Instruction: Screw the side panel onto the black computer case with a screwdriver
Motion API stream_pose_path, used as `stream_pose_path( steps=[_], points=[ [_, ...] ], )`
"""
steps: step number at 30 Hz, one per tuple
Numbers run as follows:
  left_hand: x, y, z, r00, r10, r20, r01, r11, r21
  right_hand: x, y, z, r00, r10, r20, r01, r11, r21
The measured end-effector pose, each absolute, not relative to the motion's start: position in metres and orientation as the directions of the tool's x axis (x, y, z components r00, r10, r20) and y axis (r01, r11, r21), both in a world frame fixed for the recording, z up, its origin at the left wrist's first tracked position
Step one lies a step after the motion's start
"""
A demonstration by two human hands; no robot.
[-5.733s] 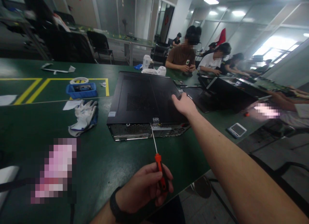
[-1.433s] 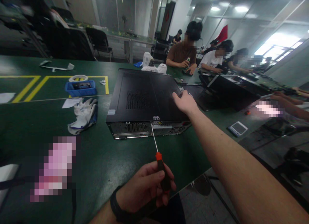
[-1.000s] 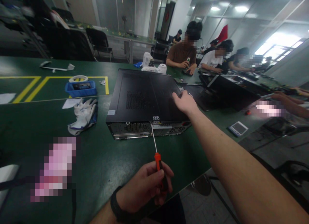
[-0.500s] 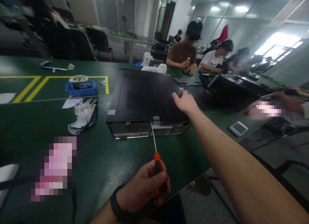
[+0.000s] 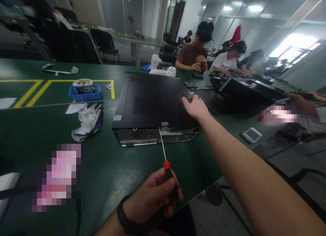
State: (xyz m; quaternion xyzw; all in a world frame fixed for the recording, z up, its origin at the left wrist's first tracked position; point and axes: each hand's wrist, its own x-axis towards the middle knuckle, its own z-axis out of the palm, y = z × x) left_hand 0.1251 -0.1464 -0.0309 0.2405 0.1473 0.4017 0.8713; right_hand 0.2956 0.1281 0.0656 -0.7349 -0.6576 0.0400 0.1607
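Observation:
A black computer case (image 5: pixel 163 97) lies flat on the green table, its rear panel with vents and ports turned toward me. My left hand (image 5: pixel 159 192) is closed around the orange-and-black handle of a screwdriver (image 5: pixel 166 164). The screwdriver's thin shaft reaches up to the top edge of the rear panel, near the middle; the screw itself is too small to make out. My right hand (image 5: pixel 195 107) grips the right side of the case, thumb on the top cover and fingers partly hidden over the edge.
Left of the case are a grey-white glove (image 5: pixel 89 120) and a blue bin (image 5: pixel 85 93) with a tape roll (image 5: pixel 83 82). White fan-like parts (image 5: pixel 163 70) stand behind it. To the right are another black case (image 5: pixel 247 97) and a phone-like device (image 5: pixel 251 135). Several people sit beyond.
My left fingers and the screwdriver handle have shifted slightly, while the tip stays at the rear panel. My right hand and the case hold still. Co-workers' hands across the table moved.

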Motion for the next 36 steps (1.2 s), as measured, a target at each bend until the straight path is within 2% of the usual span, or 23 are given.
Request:
stream_pose_path(
  steps=[5,15,26,29,34,36],
  points=[
    [0.1261,-0.1459,-0.0329,0.63,0.773,-0.077,-0.607,0.552,0.572,0.2958,0.1277,0.0654,0.123,0.98,0.153,0.954,-0.074,-0.292],
    [0.122,-0.1449,-0.0319,0.665,0.745,-0.06,-0.647,0.614,0.452,0.2959,0.1273,0.0648,0.118,0.98,0.163,0.957,-0.068,-0.28],
    [0.1254,-0.145,-0.0251,0.612,0.785,-0.096,-0.612,0.547,0.571,0.2952,0.1268,0.0668,0.12,0.982,0.146,0.956,-0.075,-0.283],
    [0.1249,-0.1448,-0.0266,0.615,0.785,-0.068,-0.638,0.547,0.541,0.2952,0.1264,0.0671,0.124,0.982,0.143,0.955,-0.079,-0.286],
    [0.1217,-0.1456,-0.0281,0.661,0.749,-0.042,-0.667,0.613,0.424,0.2951,0.1269,0.0673,0.12,0.981,0.15,0.96,-0.076,-0.27],
    [0.1211,-0.1458,-0.0276,0.661,0.75,-0.04,-0.669,0.612,0.421,0.2952,0.1271,0.0668,0.12,0.981,0.152,0.96,-0.076,-0.269]
  ],
)
